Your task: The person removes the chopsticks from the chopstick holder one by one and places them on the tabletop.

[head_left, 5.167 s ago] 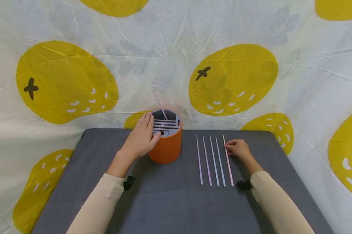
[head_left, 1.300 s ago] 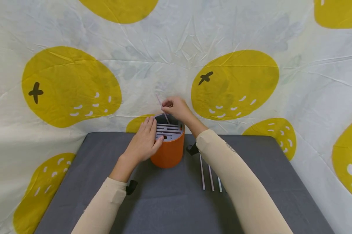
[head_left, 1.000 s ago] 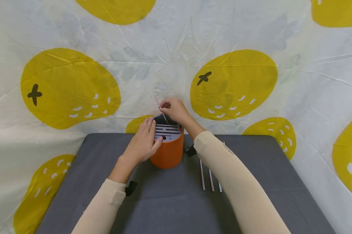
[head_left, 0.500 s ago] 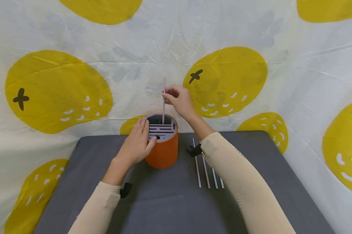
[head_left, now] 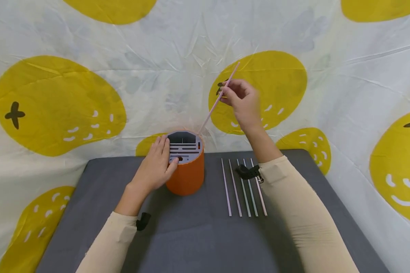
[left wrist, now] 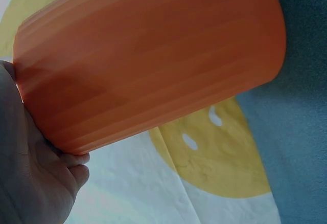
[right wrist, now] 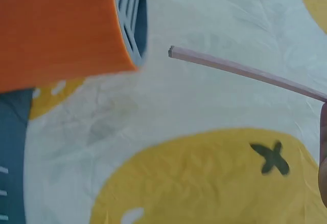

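My left hand [head_left: 154, 165] rests on the left side of the rim of an orange knife block [head_left: 186, 178], its fingers straight and the thumb lying by the front edge. The block's grey slotted top [head_left: 188, 156] has a wide dark compartment at the back. Raised to the right of the block, my right hand [head_left: 244, 100] pinches a pink chopstick [head_left: 214, 108] between thumb and fingertips. The chopstick slants, with its lower end near the block's back right rim in the head view. In the right wrist view, that end [right wrist: 176, 52] is apart from the block.
Several pink and bluish chopsticks [head_left: 226, 189] lie side by side on the grey table [head_left: 188, 235] to the right of the block, partly under my right forearm. A white cloth with yellow fruit prints [head_left: 171, 83] hangs behind the table.
The chopstick that stood in the block's back compartment has been drawn out by my right hand and carried up and to the right. My left hand stays on the rim.
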The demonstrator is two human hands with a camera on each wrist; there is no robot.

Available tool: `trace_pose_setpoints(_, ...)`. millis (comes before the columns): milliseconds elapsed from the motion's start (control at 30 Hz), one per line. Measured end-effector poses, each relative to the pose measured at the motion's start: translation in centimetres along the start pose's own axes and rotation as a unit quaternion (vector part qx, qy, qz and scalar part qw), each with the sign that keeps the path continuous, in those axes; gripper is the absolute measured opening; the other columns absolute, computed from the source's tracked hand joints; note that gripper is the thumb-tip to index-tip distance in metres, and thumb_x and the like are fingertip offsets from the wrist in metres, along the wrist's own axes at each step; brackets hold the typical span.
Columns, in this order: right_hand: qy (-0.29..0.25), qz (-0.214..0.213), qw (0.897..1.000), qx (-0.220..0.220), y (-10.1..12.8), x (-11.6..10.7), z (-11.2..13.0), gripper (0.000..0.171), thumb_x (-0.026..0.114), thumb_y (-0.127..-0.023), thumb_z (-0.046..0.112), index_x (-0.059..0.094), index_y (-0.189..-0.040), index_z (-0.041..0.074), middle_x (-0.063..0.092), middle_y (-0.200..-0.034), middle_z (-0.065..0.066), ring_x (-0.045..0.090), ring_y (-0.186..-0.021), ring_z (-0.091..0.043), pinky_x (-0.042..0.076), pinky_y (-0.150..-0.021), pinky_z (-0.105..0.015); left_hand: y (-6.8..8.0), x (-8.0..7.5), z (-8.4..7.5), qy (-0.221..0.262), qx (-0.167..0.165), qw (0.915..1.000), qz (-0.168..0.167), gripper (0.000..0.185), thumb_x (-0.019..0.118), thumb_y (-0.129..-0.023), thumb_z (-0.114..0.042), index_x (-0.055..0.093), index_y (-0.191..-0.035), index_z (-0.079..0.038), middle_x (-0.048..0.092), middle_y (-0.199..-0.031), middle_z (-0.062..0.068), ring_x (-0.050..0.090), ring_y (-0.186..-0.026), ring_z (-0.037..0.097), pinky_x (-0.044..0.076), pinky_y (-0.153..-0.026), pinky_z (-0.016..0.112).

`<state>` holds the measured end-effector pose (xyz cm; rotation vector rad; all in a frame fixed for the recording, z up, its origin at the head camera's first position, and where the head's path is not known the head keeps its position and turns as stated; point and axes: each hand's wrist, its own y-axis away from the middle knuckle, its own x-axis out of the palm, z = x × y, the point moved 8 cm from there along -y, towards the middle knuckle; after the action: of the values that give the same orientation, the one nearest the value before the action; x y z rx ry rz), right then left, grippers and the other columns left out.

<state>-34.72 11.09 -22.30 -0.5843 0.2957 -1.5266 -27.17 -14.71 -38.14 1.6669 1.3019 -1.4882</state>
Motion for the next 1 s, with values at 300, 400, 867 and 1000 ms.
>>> trace_pose_setpoints(300, 0.029, -0.027, 0.999, 0.002, 1.4, -6.6, 1.6, 0.013, 0.074, -0.094, 0.005, 0.074, -0.105, -0.001, 0.072, -0.102, -0.013, 0.072, -0.092, -0.025, 0.063, -0.079, -0.029, -0.1, -0.3, 0.1, -0.002, -0.003, 1.0, 0.008, 0.078, 0.036, -0.109, -0.046, 0.015, -0.162, 0.007, 0.007, -0.172, 0.024, 0.005, -0.16, 0.042, 0.009, -0.13, 0.055)
trace_pose_setpoints(400, 0.056, -0.025, 0.998, 0.005, 2.1, -8.9, 1.0, 0.014, 0.075, -0.093, 0.005, 0.074, -0.105, -0.001, 0.072, -0.103, -0.011, 0.072, -0.089, -0.021, 0.063, -0.078, -0.028, 0.0, -0.3, 0.2, -0.002, -0.005, 0.9999, 0.01, 0.078, 0.036, -0.109, -0.046, 0.014, -0.163, 0.007, 0.008, -0.172, 0.024, 0.004, -0.16, 0.041, 0.009, -0.13, 0.055)
trace_pose_setpoints(867, 0.262, 0.021, 0.957, 0.122, 5.3, -16.9, -5.6, 0.029, 0.068, -0.099, 0.01, 0.068, -0.122, -0.008, 0.072, -0.09, 0.016, 0.073, -0.078, -0.004, 0.06, -0.074, -0.018, 0.6, -0.3, 0.3, -0.005, -0.01, 0.9999, 0.012, 0.078, 0.035, -0.109, -0.047, 0.014, -0.163, 0.006, 0.005, -0.173, 0.023, 0.004, -0.161, 0.04, 0.008, -0.131, 0.053)
trace_pose_setpoints(1000, 0.309, 0.043, 0.937, 0.16, 6.2, -18.4, -7.5, 0.034, 0.067, -0.1, 0.016, 0.068, -0.125, -0.007, 0.074, -0.093, 0.008, 0.072, -0.078, -0.001, 0.061, -0.074, -0.019, 0.6, -0.4, 0.3, -0.008, -0.008, 0.9999, 0.01, 0.078, 0.034, -0.109, -0.047, 0.014, -0.163, 0.006, 0.005, -0.173, 0.022, 0.006, -0.161, 0.041, 0.009, -0.131, 0.053)
